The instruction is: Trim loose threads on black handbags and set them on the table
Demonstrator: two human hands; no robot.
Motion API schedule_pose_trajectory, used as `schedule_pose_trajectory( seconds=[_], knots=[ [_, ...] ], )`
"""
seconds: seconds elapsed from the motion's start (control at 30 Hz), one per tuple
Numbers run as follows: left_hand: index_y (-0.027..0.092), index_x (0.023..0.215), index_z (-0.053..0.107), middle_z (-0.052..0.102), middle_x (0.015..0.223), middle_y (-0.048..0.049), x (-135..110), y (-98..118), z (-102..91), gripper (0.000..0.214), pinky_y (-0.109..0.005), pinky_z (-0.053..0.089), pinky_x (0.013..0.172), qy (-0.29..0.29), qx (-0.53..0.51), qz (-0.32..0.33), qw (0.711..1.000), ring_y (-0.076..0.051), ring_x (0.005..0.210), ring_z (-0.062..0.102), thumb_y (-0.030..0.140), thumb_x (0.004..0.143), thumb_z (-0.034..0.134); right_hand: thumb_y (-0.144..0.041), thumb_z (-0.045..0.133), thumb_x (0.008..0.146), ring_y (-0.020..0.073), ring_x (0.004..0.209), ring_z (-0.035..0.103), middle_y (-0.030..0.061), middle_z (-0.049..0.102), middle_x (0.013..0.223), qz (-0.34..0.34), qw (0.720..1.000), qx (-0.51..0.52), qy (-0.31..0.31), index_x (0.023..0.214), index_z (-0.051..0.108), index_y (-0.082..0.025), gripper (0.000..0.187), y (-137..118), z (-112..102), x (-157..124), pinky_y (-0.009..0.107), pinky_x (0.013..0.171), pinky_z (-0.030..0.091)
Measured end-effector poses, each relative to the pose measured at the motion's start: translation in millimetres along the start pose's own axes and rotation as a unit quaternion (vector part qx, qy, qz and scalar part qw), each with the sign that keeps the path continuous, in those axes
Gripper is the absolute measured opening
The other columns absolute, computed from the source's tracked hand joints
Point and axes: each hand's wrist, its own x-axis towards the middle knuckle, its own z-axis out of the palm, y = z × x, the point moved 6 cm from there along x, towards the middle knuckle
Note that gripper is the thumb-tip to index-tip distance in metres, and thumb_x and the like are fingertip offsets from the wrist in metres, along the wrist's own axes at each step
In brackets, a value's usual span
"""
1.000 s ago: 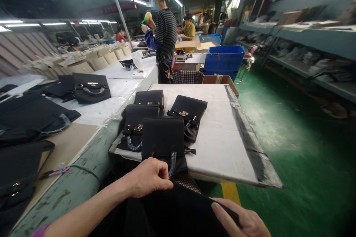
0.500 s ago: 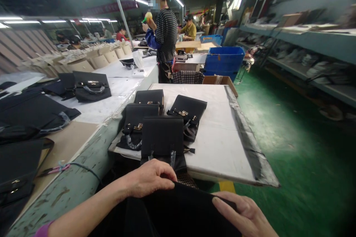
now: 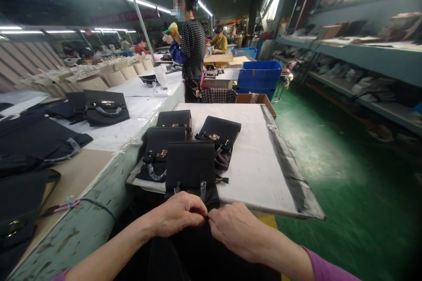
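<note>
Black piece (image 3: 198,254) lies in the lap, bottom centre. Left hand (image 3: 178,219) & right hand (image 3: 235,230) both pinch narrow on its top edge, fingertips touching, prob. to keep that edge steady close to the body. Just beyond, mid-frame, four black handbags (image 3: 190,164) sit overlapped on a white board (image 3: 263,162), likely grouped for easy reach. Left of frame: long bench (image 3: 82,215) w/ more bags. Upper centre, a co-worker in striped top (image 3: 193,48) stands near a blue crate (image 3: 259,74).
</note>
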Motion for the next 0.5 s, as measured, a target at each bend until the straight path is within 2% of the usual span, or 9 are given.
schedule_pose_trajectory(
  seconds=[0.07,0.13,0.23,0.3,0.4,0.5],
  knots=[
    [0.018,0.087,0.078,0.069,0.082,-0.0006,-1.5,-5.1,1.0,0.02,-0.022,0.042,0.071,-0.002,-0.003,-0.01,1.0,-0.018,0.081,0.062,0.027,0.08,0.061,-0.014,0.048,0.09,0.0139,0.054,0.053,0.004,0.069,0.07,0.036,0.996,0.085,-0.011,0.082,0.07,-0.015,0.023,11.7,1.4,-3.5,0.027,0.051,0.023],
    [0.017,0.085,0.077,0.068,0.081,-0.0008,-2.8,-9.4,1.8,0.02,-0.023,0.042,0.071,-0.006,-0.008,-0.017,1.0,-0.018,0.08,0.061,0.03,0.08,0.062,-0.015,0.049,0.089,0.0101,0.048,0.041,-0.0019,0.058,0.058,0.072,0.983,0.165,-0.027,0.074,0.068,-0.016,0.024,29.2,2.6,-13.9,0.025,0.05,0.021],
    [0.017,0.085,0.077,0.068,0.083,-0.0011,-3.3,-13.5,2.5,0.021,-0.023,0.042,0.073,-0.012,-0.02,-0.021,1.0,-0.018,0.081,0.061,0.031,0.08,0.062,-0.017,0.049,0.087,0.0086,0.048,0.029,-0.0069,0.036,0.051,0.101,0.969,0.219,-0.042,0.062,0.06,-0.017,0.027,55.4,5.7,-35.2,0.024,0.048,0.02],
    [0.017,0.085,0.077,0.068,0.083,-0.0009,-2.5,-15.8,3.4,0.02,-0.023,0.042,0.072,-0.019,-0.028,-0.023,0.999,-0.018,0.081,0.061,0.03,0.08,0.062,-0.02,0.048,0.087,0.0086,0.05,0.028,-0.0072,0.029,0.053,0.119,0.959,0.254,-0.051,0.058,0.055,-0.016,0.03,69.5,9.8,-50.0,0.023,0.048,0.021],
    [0.017,0.084,0.076,0.067,0.083,0.0,-0.8,-19.2,4.5,0.019,-0.023,0.042,0.071,-0.023,-0.032,-0.023,0.999,-0.018,0.081,0.061,0.03,0.081,0.062,-0.024,0.044,0.09,0.0088,0.054,0.033,-0.0065,0.034,0.057,0.135,0.944,0.296,-0.064,0.061,0.056,-0.016,0.032,82.4,12.1,-69.1,0.02,0.049,0.028],
    [0.017,0.083,0.075,0.067,0.083,0.0001,-0.2,-21.2,4.0,0.018,-0.023,0.042,0.075,-0.022,-0.035,-0.023,0.999,-0.018,0.083,0.06,0.03,0.081,0.062,-0.022,0.042,0.091,0.012,0.065,0.052,-0.0029,0.057,0.069,0.122,0.917,0.371,-0.082,0.076,0.066,-0.016,0.029,84.5,4.0,-81.6,0.02,0.06,0.041]
  ],
)
